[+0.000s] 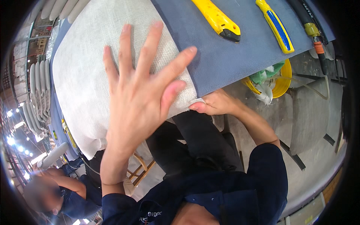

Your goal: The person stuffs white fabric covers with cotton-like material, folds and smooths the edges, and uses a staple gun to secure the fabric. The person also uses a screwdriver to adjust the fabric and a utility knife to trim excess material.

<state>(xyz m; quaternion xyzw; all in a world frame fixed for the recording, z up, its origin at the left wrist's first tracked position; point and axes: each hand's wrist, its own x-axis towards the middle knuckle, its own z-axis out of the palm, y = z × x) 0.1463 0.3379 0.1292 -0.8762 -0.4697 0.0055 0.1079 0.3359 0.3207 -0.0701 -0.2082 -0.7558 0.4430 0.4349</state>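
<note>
Left fingers [126, 52] spread over pale cloth [82, 86], right fingers [201, 108] pinching its corner, edge slanting forward-left

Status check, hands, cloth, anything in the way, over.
Left hand spread open over white cloth. Right hand pinching its near right corner at the blue table's edge. Yellow cutter lies beside the cloth, not on it.

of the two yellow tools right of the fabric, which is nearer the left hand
The utility knife with the black end; the blue-panelled tool lies farther right of the left hand.
</note>
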